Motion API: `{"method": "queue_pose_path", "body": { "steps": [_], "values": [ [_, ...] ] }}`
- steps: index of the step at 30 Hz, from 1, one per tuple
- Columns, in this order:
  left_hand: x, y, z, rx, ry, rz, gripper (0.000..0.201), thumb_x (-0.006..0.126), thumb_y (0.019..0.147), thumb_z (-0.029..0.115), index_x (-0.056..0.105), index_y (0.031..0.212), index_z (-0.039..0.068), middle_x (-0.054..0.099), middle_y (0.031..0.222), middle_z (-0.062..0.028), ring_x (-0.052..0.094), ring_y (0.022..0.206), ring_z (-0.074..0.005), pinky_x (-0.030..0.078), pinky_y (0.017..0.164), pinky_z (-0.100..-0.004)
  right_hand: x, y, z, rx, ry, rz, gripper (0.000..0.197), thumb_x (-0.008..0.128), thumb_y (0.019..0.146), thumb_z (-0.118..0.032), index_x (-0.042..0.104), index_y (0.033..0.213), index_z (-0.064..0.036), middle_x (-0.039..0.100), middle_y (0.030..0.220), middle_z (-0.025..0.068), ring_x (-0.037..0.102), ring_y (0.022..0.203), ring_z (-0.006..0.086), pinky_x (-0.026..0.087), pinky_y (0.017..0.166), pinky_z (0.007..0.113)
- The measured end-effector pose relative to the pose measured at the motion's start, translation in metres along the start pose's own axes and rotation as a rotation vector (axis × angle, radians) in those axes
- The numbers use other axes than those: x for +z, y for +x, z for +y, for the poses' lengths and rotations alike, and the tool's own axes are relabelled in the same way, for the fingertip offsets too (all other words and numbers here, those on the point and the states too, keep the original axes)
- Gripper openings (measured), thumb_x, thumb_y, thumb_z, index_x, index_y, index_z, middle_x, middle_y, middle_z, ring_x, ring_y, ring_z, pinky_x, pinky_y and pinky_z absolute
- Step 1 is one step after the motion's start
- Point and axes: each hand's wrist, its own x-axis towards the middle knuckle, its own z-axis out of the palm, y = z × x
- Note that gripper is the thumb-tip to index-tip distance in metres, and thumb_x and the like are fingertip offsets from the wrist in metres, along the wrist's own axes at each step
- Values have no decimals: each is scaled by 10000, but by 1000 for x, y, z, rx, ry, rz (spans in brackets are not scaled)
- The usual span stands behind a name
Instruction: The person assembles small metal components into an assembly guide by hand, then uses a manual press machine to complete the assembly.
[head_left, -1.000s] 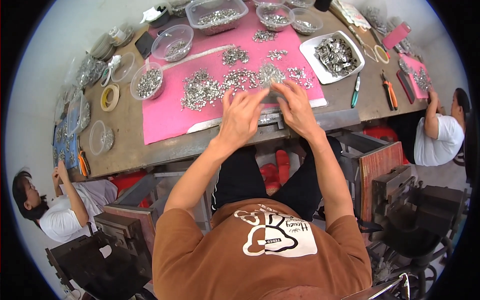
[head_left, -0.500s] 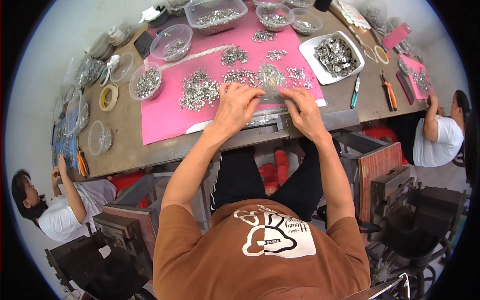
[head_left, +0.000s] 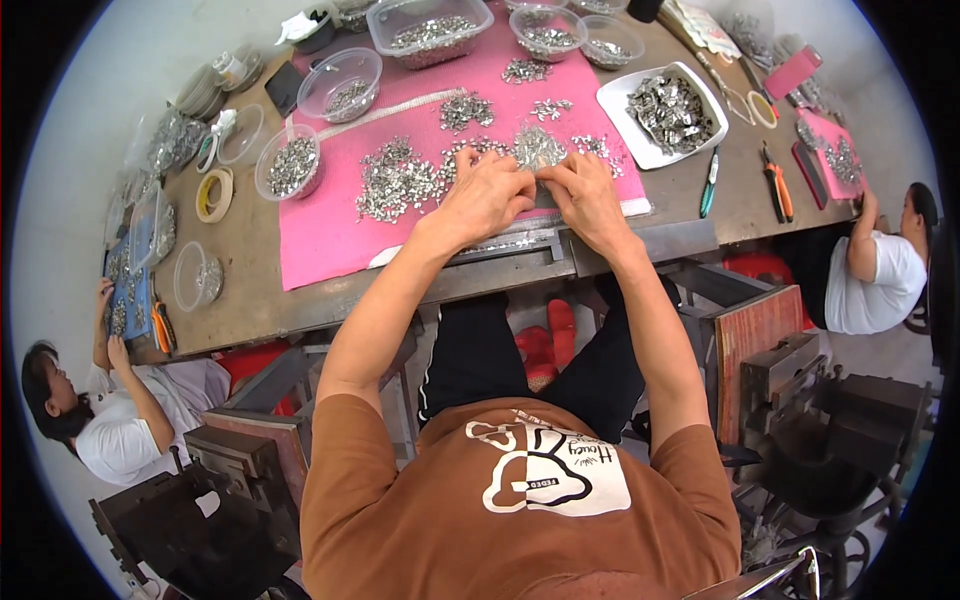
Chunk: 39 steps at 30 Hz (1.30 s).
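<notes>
Lying on the pink mat (head_left: 322, 240) is a metal heap (head_left: 393, 182); near it, the left hand (head_left: 488, 194) has curled fingers; a silvery pile (head_left: 537, 146) lies just beyond; the right hand's (head_left: 588, 200) fingers are bunched. Whether either grips anything cannot be told.

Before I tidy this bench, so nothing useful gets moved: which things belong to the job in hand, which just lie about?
Seemingly in use: pink mat, small metal pieces on it, silvery pile near right hand.

Probably just lying about: orange-handled pliers at right, teal-handled tool, yellow tape roll.
</notes>
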Motion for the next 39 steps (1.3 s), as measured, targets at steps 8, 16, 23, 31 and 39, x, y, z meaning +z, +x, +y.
{"method": "queue_pose_path", "body": {
  "steps": [8,16,23,31,39],
  "values": [
    [-10,-5,4,-41,-91,-14,90,721,890,208,684,922,132,615,916,-32,578,984,-243,318,1004,-495,-2,5,-1,4,-72,-114,86,718,863,-90,715,949,-99,581,886,63,565,936,266,405,833,417],
    [1,2,6,30,-8,-75,73,696,892,156,688,935,98,622,935,-74,578,1022,-270,332,1022,-510,-20,-22,-30,177,259,-11,79,680,891,-24,651,963,-11,633,899,121,619,882,307,462,785,402],
    [10,-2,4,113,13,-22,87,650,901,99,619,969,55,613,939,-105,567,1030,-289,342,1022,-503,-16,-44,-57,221,435,-8,73,661,898,24,621,958,17,641,929,142,625,886,325,497,793,397],
    [-2,-38,28,-188,-461,394,132,591,965,21,618,1091,-7,622,940,-126,605,838,-262,488,753,-356,-11,-44,-61,165,405,3,91,669,884,30,622,953,-6,654,956,124,618,909,316,491,824,396],
    [-6,-65,44,-355,-489,381,105,656,980,73,634,1050,-2,690,920,-113,674,817,-237,534,764,-351,-7,-46,-59,151,360,-15,82,670,899,35,632,969,15,678,972,137,654,928,294,508,825,366]
  ]
}}
